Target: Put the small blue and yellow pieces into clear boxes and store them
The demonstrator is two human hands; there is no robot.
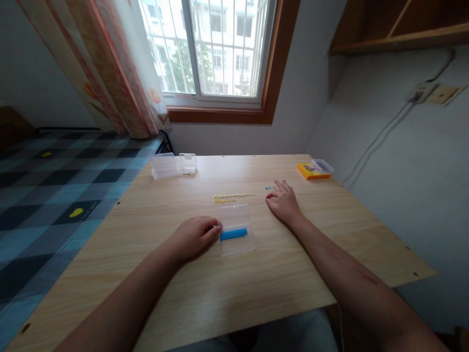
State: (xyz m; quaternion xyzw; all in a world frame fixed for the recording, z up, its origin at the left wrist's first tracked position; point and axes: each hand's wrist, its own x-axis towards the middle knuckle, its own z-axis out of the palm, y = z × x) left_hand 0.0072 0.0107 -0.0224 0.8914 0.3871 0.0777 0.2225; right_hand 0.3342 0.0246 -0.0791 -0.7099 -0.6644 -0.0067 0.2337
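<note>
An open clear plastic case (236,230) lies in the middle of the wooden table (183,293), with a row of blue pieces (233,234) inside. My left hand (194,235) rests at the case's left edge, fingers curled against it. My right hand (283,201) lies palm down to the right of the case, fingers loosely spread, close to a few tiny blue pieces (268,187). A row of small yellow pieces (230,197) lies on the table just beyond the case.
Another clear plastic box (173,165) sits at the table's far left. A yellow box with a clear lid (314,169) sits at the far right near the wall. A bed with a checked cover (54,195) borders the table's left side.
</note>
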